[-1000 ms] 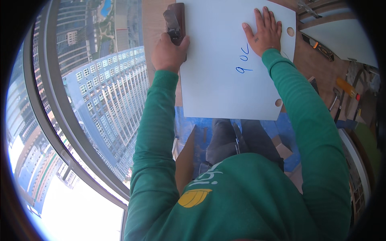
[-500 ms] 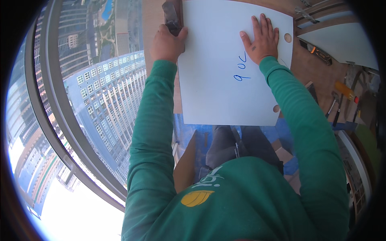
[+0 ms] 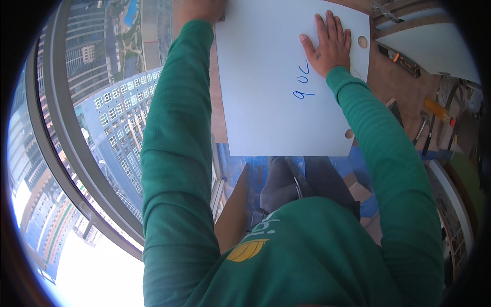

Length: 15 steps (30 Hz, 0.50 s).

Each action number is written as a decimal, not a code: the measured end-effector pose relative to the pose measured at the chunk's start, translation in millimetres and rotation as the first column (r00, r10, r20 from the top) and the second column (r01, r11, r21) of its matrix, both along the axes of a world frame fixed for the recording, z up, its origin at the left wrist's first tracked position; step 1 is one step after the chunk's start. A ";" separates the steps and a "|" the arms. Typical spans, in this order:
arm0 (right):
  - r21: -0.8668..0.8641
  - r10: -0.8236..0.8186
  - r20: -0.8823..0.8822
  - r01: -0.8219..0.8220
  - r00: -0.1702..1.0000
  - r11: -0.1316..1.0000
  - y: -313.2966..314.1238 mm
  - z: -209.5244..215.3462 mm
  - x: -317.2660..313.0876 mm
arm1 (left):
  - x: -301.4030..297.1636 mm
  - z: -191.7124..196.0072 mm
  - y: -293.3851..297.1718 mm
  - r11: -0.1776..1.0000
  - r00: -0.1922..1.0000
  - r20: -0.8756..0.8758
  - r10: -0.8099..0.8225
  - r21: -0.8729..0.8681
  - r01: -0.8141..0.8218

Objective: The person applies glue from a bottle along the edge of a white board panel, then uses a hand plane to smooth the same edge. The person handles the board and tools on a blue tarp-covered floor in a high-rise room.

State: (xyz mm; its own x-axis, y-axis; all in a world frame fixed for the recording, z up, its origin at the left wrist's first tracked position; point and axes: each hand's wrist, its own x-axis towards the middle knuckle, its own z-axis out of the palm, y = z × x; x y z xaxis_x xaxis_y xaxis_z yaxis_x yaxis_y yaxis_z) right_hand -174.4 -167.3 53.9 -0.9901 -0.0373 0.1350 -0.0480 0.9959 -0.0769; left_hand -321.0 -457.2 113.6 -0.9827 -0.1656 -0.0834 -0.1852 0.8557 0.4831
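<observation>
Beside a high window, right hand (image 3: 330,43) spread flat on white panel (image 3: 276,92), left hand's (image 3: 202,9) grip unclear.

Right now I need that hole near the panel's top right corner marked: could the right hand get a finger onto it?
Probably yes. The right hand lies flat on the white panel, fingers spread, and the round hole sits just beside it with nothing between them.
</observation>
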 end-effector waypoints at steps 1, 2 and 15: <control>-0.005 -0.002 -0.004 0.002 1.000 1.000 3.4 -1.0 0.3 | 1.7 -2.6 2.9 1.000 1.000 -0.005 -0.004 -0.013 0.004; -0.010 -0.004 -0.007 0.004 1.000 1.000 6.8 -2.0 1.2 | 4.2 -5.4 5.6 1.000 1.000 -0.010 -0.008 -0.026 0.008; -0.019 0.045 -0.018 -0.045 0.999 0.999 -3.1 20.9 3.7 | 21.9 1.7 4.1 0.996 1.000 0.029 0.011 -0.086 -0.008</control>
State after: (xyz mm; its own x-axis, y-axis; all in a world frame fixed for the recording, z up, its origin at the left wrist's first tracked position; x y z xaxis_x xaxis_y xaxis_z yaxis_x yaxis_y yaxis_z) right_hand -170.7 -170.4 74.7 -0.9850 -0.0789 0.1535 -0.0942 0.9910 -0.0949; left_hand -299.2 -453.1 115.3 -0.9783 -0.1830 -0.0969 -0.2066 0.8920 0.4021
